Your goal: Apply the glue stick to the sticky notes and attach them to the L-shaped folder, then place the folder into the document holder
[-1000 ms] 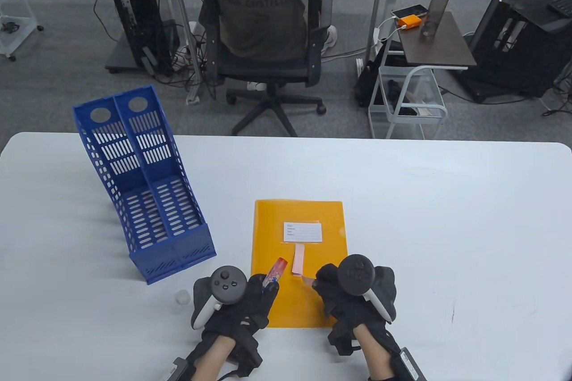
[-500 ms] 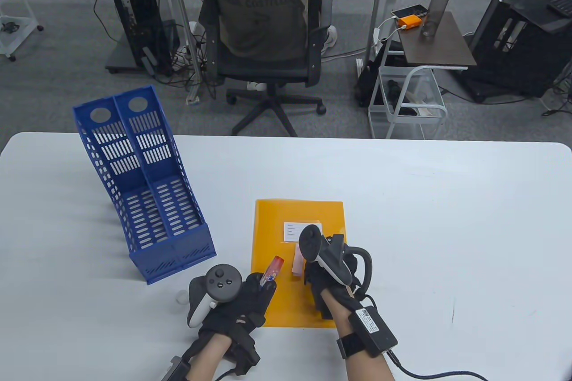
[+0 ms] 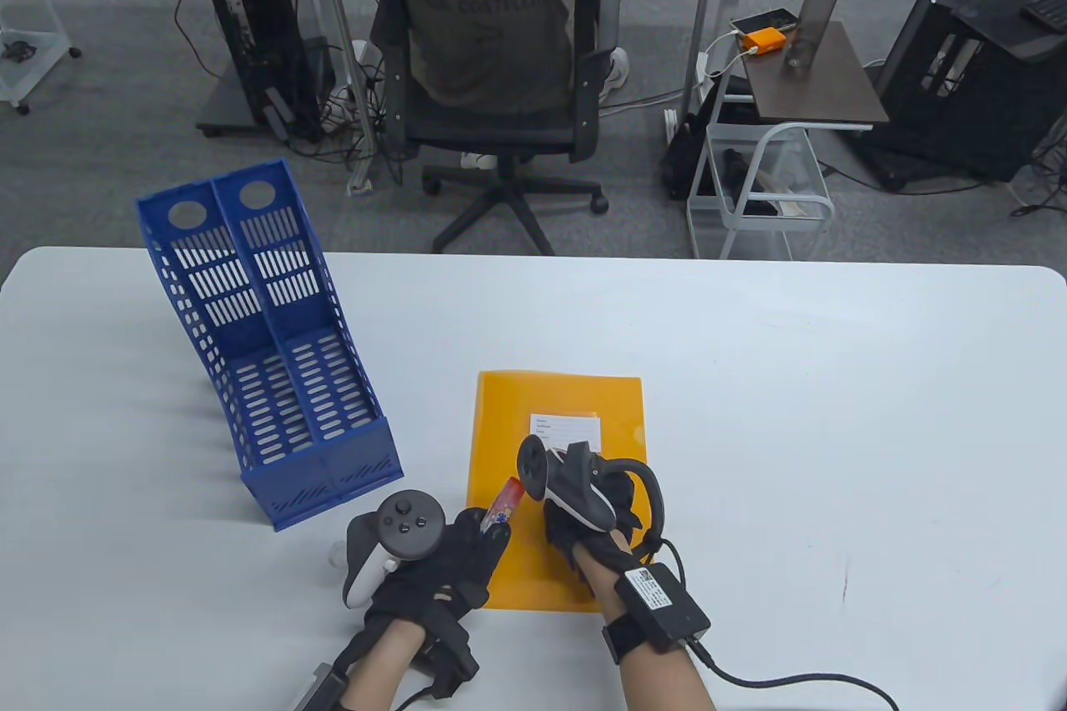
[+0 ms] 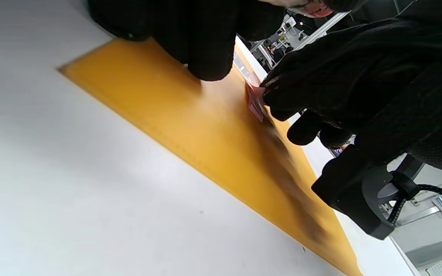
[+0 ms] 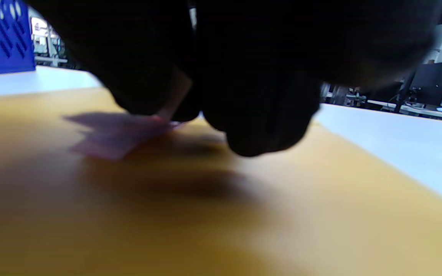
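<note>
left hand (image 3: 433, 561): gripping glue stick (image 3: 503, 506), uncapped, tip angled up toward the folder's near-left area
right hand (image 3: 588, 515): fingers curled down onto pink sticky note (image 5: 117, 136) — pinching its edge against the folder, as the wrist views show it
sticky note: lying on orange L-shaped folder (image 3: 500, 428), just below the white label (image 3: 575, 429); hidden under the hand in table view
folder: flat on the table (image 3: 834, 411), middle-front, right of the holder
document holder (image 3: 267, 344): blue, two slots, upright at table's left, apart from folder, nothing seen inside
cap (image 3: 338, 553): small clear one on table by left hand — probably the glue stick's
progress: early-to-mid by my read; note on folder, cannot tell whether glue is on it or it's bonded
left to do: finish gluing/pressing note, any further notes, set glue stick down, slide folder into holder
</note>
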{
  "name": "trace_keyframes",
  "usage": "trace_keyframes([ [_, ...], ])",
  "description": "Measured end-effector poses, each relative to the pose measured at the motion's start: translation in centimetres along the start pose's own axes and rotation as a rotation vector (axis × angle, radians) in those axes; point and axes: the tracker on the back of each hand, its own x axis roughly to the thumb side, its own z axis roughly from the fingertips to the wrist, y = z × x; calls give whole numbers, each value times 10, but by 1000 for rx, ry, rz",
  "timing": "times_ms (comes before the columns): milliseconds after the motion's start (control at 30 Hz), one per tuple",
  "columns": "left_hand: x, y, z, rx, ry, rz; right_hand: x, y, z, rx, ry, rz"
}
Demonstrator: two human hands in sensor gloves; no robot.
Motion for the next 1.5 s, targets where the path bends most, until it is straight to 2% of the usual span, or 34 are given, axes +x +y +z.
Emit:
trace_keyframes([
  [300,-7,3,-1,-19,14,94,7,0,2,8,-23,30],
  [967,-8,3,-1,-22,13,79,7,-1,2,13,-19,32],
  [1233,-8,3,-2,-23,13,80,-1,-3,-4,139,-10,-69],
  [1500,-8,3,-2,-24,12,72,-9,-2,-6,176,-8,-163],
])
